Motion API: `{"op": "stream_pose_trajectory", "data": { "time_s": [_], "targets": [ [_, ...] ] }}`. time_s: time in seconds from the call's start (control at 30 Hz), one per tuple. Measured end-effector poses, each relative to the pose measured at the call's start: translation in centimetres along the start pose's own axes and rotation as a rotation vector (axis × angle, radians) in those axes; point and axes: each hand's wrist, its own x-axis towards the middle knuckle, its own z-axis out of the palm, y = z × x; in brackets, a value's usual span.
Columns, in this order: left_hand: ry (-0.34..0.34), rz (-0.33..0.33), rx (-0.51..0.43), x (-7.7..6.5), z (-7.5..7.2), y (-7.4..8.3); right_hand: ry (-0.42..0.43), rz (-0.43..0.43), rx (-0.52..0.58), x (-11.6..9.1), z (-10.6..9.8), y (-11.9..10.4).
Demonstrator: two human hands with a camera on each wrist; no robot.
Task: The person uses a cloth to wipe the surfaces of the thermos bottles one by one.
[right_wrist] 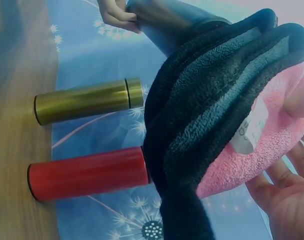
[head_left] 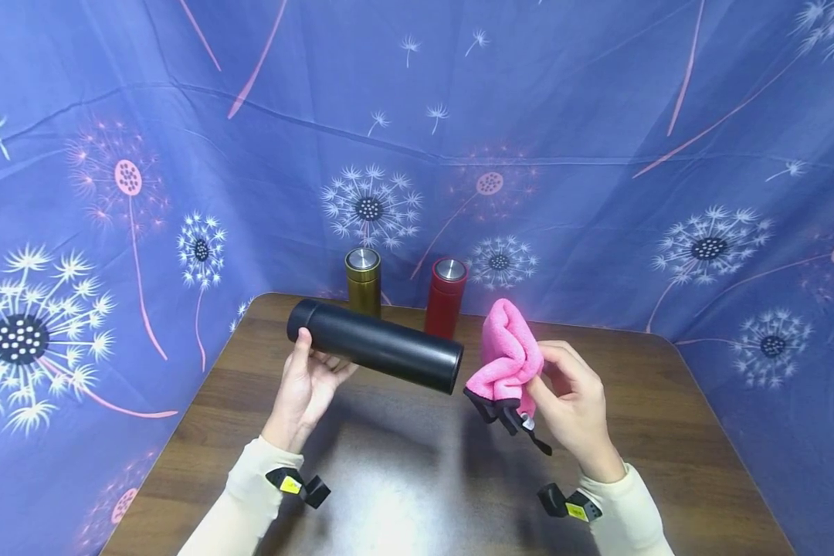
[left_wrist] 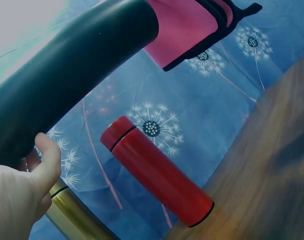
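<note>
A black thermos flask (head_left: 378, 344) is held above the table in my left hand (head_left: 309, 386), tilted with its base toward the right. The thumb lies over the flask near its lid end and the other fingers pass beneath it. My right hand (head_left: 574, 401) pinches a folded pink cloth (head_left: 503, 351) with black edging, thumb in front and fingers behind. A white label (right_wrist: 251, 129) and a dark hanging loop show on the cloth. In the head view the cloth hangs just right of the flask's base, with a small gap between them.
At the back of the wooden table (head_left: 639, 401) stand a gold thermos flask (head_left: 364, 289) and a red thermos flask (head_left: 446, 301), both upright with silver-topped lids. A blue dandelion-patterned curtain (head_left: 570, 116) rises behind the table and along its sides.
</note>
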Motion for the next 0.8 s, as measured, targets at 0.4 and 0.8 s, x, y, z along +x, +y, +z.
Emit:
{"op": "stream_pose_trajectory", "data": {
  "time_s": [0.4, 0.8],
  "targets": [
    [0.091, -0.073, -0.127, 0.0, 0.7, -0.6, -0.019, -0.020, 0.057, -0.3, 2.4, 0.3],
    [0.104, -0.071, -0.221, 0.2, 0.9, -0.7, -0.035, -0.040, 0.104, -1.6, 5.8, 1.3]
  ]
}}
